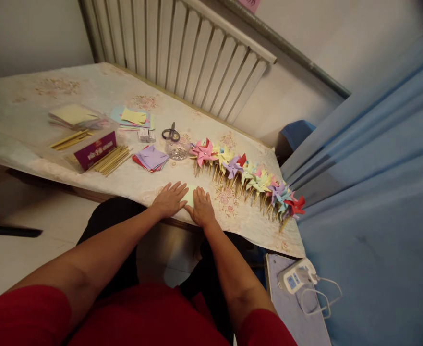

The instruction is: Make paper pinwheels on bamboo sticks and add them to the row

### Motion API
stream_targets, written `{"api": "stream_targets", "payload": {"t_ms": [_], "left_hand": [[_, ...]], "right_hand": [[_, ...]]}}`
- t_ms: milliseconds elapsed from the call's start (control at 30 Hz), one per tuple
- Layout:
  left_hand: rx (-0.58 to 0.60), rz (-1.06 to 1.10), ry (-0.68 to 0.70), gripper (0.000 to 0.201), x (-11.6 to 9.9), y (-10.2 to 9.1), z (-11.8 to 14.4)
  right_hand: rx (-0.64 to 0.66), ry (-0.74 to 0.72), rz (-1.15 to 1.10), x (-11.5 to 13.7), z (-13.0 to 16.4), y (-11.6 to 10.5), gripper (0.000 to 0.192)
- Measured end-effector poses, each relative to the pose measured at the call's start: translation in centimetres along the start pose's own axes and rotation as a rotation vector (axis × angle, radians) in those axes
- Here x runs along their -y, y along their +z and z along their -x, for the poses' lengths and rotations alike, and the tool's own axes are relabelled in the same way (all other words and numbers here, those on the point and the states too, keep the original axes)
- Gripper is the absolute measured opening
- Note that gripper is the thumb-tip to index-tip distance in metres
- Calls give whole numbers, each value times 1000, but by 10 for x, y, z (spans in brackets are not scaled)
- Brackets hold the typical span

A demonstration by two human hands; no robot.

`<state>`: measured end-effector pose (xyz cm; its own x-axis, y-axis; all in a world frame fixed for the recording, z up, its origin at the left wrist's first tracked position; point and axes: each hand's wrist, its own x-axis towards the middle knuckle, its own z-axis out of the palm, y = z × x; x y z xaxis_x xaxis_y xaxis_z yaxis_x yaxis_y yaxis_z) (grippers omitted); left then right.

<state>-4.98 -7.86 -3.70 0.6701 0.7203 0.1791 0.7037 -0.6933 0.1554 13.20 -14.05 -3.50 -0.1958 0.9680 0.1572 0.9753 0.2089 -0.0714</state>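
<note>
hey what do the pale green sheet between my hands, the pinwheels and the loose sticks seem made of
Pale green sheet: probably matte paper, thin and without shine. Pinwheels: likely matte coloured paper, judging by folded blades. Loose sticks: wood or bamboo, seemingly unpainted, being plain tan; grain isn't visible.

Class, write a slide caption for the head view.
Left hand and right hand on green paper, beside a row of pinwheels.

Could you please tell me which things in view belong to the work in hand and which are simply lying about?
Seemingly part of the work:
pale green paper between the left hand and right hand
purple-topped paper stack
wooden sticks
scissors
clear container
paper pinwheels

Seemingly just lying about, or background:
white corded device
blue curtain
radiator
</note>
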Motion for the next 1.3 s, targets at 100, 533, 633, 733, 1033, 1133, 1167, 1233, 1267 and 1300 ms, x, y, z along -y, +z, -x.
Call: {"api": "stream_targets", "payload": {"t_ms": [100,533,633,733,1033,1133,1167,1233,1267,1300], "left_hand": [[-10,5,4,56,0,1,1],[-13,23,-5,55,0,1,0],[6,25,-2,55,0,-2,0],[20,25,4,55,1,-4,0],[38,100,-61,53,17,-9,8],[-27,190,-215,54,24,-8,4],[-76,214,-262,54,25,-7,0],[-169,237,-279,53,22,-4,-8],[-198,243,-236,52,18,-1,-13],[-204,251,-169,50,12,2,-18]], "right_hand": [[-3,13,-3,0,2,-1,75],[5,42,-3,6,20,-3,75],[4,56,-3,9,25,-4,76],[-11,63,4,12,32,-4,76],[-39,69,31,19,48,1,71],[-35,72,26,19,49,1,71],[-35,74,25,19,49,1,71],[-35,76,25,19,48,2,72],[-38,80,25,20,48,2,72],[-41,81,25,20,48,3,73]]}}
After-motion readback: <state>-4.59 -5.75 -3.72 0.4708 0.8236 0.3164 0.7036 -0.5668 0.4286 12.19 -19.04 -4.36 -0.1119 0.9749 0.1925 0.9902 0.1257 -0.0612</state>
